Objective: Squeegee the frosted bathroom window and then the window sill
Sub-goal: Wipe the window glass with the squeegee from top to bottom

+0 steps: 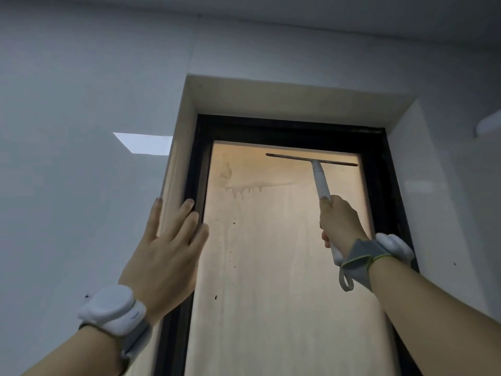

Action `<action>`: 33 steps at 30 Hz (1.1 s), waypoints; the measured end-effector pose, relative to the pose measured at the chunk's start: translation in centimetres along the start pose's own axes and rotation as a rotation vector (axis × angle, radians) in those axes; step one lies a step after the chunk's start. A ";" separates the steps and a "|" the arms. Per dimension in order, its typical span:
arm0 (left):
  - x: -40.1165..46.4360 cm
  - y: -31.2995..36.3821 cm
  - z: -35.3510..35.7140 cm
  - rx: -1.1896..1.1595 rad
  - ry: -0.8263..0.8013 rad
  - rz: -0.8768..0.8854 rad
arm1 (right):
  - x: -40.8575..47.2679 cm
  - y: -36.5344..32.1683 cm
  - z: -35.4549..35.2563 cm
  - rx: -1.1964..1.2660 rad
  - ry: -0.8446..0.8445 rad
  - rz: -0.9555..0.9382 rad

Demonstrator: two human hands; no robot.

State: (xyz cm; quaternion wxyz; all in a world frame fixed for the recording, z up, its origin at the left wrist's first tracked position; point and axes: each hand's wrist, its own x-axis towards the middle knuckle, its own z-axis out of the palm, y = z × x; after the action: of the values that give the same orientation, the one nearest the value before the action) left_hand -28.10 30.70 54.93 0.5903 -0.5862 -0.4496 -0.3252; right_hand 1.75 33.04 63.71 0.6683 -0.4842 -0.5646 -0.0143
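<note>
The frosted window (273, 261) glows warm inside a black frame (202, 147), set in a white recess. My right hand (340, 222) grips the white handle of a squeegee (321, 183). Its dark blade lies nearly level against the glass close to the pane's top right. A wet line with drips runs across the glass below the blade, and dark specks dot the left side. My left hand (168, 248) rests flat, fingers straight, on the left corner of the recess and the frame. The window sill is out of view.
White walls (81, 213) flank the recess on both sides. A bright patch of light (143, 142) lies on the left wall. A white fixture (489, 126) shows at the right edge. Both wrists carry white strapped devices.
</note>
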 end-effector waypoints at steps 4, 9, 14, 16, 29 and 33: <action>0.1 0.3 0.1 0.016 -0.011 0.017 | 0.9 -0.1 -0.7 -0.101 -0.003 -0.037; 0.3 0.3 -0.6 0.009 -0.029 -0.065 | 2.0 -0.5 -1.1 -0.162 0.026 -0.054; 0.4 0.3 -0.2 0.006 -0.019 -0.074 | 3.3 -0.2 -1.4 -0.145 0.054 -0.049; 0.3 0.4 0.0 0.005 0.002 -0.086 | 3.2 0.3 -1.3 -0.129 0.052 -0.042; -0.1 3.3 1.2 -0.268 -0.184 -0.206 | 0.0 2.6 -2.0 -0.034 -0.025 0.017; 0.4 4.1 3.0 -0.339 -0.239 -0.382 | 0.3 2.6 -1.9 0.002 -0.025 0.002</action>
State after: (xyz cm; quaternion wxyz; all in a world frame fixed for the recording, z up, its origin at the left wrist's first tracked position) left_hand -24.68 34.16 53.35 0.3547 -0.6154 -0.5576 -0.4295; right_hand 4.74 33.27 62.52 0.6616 -0.4842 -0.5725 -0.0067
